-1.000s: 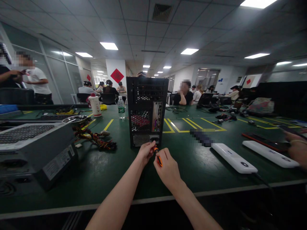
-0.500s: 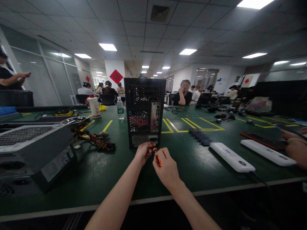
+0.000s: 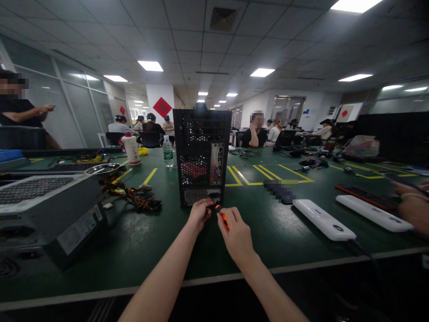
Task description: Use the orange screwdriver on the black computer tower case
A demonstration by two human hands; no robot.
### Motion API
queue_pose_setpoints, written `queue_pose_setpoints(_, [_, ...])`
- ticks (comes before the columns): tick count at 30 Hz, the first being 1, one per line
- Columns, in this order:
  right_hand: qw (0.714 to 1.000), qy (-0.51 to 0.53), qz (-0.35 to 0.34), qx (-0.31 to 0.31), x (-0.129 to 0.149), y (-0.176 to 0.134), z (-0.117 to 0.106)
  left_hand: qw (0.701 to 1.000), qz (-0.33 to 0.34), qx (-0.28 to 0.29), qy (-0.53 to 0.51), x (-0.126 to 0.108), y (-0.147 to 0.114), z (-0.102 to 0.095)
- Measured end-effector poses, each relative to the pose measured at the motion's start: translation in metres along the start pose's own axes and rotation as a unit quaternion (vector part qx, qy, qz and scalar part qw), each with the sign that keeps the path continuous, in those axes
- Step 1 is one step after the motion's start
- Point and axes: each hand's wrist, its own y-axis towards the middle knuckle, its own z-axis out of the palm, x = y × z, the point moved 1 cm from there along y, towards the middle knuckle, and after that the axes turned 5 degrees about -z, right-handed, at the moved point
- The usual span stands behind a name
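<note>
A black computer case (image 3: 203,150) stands upright on the green table, its back with vents and ports facing me. In my right hand (image 3: 237,235) is a screwdriver (image 3: 225,218) with an orange and black handle, its shaft pointing up and left toward the lower edge of the case. My left hand (image 3: 200,213) is beside the shaft at the bottom of the case, just under the power supply (image 3: 194,197). Its fingers are curled together, and whatever they pinch is too small to make out.
At left sit grey power supply units (image 3: 67,210), bundled cables (image 3: 134,197) and a metal bowl (image 3: 102,168). A water bottle (image 3: 168,154) and a white cup (image 3: 132,150) stand behind. White power banks (image 3: 323,220) lie at right, near another person's hand (image 3: 414,203).
My right hand has shifted slightly right with the screwdriver, which has drawn back a little from my left fingers. My left hand stays almost in place. The person at far left has moved right.
</note>
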Motion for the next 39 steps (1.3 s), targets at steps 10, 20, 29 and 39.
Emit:
queue_pose_setpoints(10, [0.997,-0.057,-0.049,-0.003,0.0052,0.0007,0.0002,1.000,0.021,0.005,-0.003,-0.0004,-0.0009,-0.0003])
queue_pose_setpoints(20, [0.997,-0.056,-0.058,0.014,0.0050,0.0011,-0.0015,1.000,0.023,0.002,-0.012,-0.0015,-0.0024,0.0014])
queue_pose_setpoints(29, [0.998,-0.029,-0.046,0.027,0.0095,-0.0033,-0.0016,1.000,0.025,0.005,0.002,-0.0021,-0.0035,0.0006])
queue_pose_setpoints(39, [0.998,-0.056,0.025,0.033,0.0055,0.0009,-0.0069,0.999,0.025,-0.005,0.020,-0.0042,-0.0051,0.0017])
